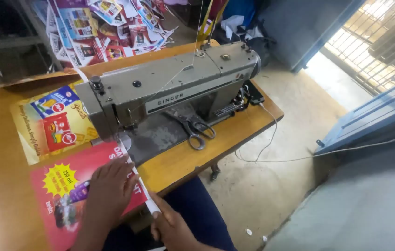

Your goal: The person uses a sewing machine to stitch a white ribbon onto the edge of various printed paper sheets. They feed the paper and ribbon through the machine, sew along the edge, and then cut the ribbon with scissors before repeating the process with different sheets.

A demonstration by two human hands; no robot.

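Concrete floor and a barred doorway lie right of a wooden bench (248, 128) carrying a grey sewing machine (169, 88).

Left hand (109, 190): flat, fingers spread, pressing a red printed sheet (58, 195) to the bench; grasping nothing. Right hand (172, 227): closed on the near end of a white strip (144, 190), pinched at the bench edge. The strip runs along the sheet's right edge up to the needle area (120, 137).

Beyond: a yellow printed sheet (51, 123) lies past the machine head; scissors (195, 130) rest on the machine bed; a heap of printed sheets (109, 28) is at the far end; a cable (272, 139) hangs off the bench to the floor.

Risks, as judged:
- Left fingertips sit near the needle line; feeding forward could bring them under it.
- Uneven pull by the right hand could drag the strip off the sheet edge, giving a crooked seam.
- Scissors on the bed may shift with vibration.
- Loose cable could snag a foot.
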